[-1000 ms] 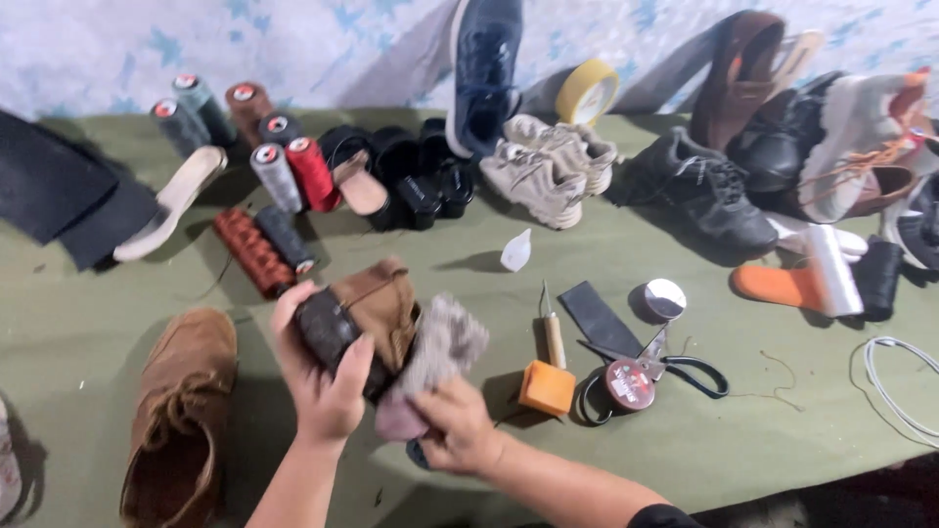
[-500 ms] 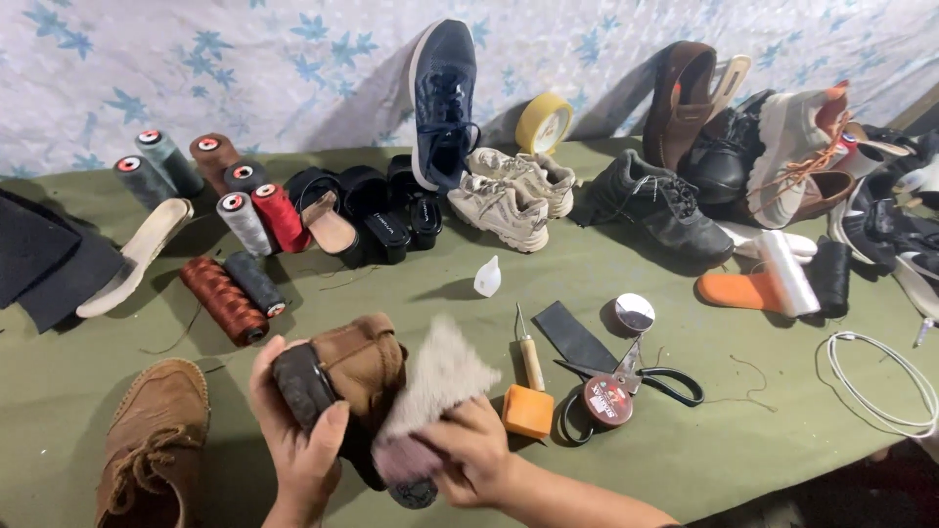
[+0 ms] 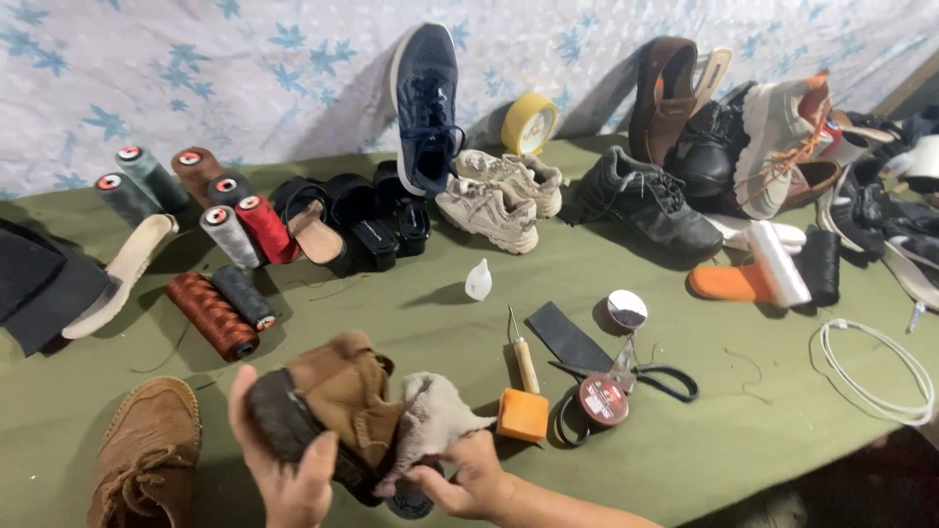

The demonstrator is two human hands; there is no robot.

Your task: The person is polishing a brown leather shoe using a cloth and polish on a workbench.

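table (image 3: 411, 313) carries rows of shoes and thread spools; over its near edge a brown boot (image 3: 337, 391) is gripped sole-up by the left hand (image 3: 284, 469). right hand (image 3: 465, 479) pinches a grey cloth (image 3: 430, 420) against it. best rubbed in short strokes, boot braced firmly.

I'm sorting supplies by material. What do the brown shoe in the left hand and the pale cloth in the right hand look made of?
The brown shoe looks like suede or nubuck: matte, napped, no shine, with a dark sole that seems to be rubber. The pale cloth looks like fleece or faux fur: fuzzy, tufted, limp. Neither is certain by sight.
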